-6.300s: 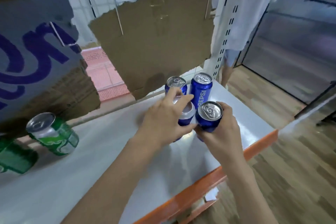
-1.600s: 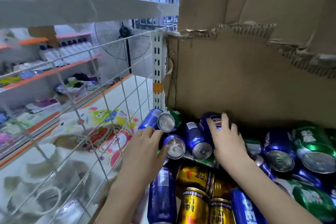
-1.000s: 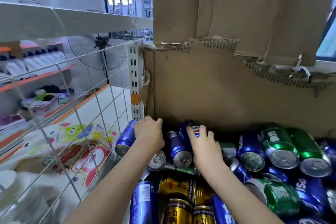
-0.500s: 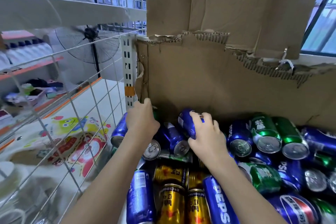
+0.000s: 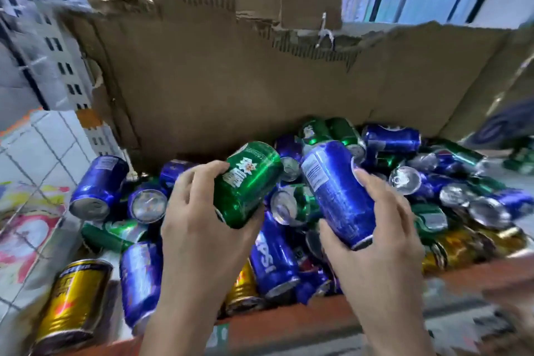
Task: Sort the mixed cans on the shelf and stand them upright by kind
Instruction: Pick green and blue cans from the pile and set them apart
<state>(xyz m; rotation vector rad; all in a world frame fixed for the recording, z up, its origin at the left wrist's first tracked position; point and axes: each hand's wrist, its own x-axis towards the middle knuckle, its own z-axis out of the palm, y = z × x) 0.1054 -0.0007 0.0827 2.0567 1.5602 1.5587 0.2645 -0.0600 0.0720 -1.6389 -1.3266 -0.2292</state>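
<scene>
The left hand point(image 5: 199, 228) grasps a green can point(image 5: 248, 183) in its grip, held above the heap; the can's long axis tilts, its far end up and to the right, its near end down toward the palm. The right hand point(image 5: 384, 228) grasps a blue can point(image 5: 336, 192), tilted the other way, its far end up and to the left, its base low by the palm. Beneath both lies a jumble of blue, green and gold cans point(image 5: 277, 254) on their sides on the shelf point(image 5: 289, 315), backed by torn cardboard point(image 5: 231, 78).
</scene>
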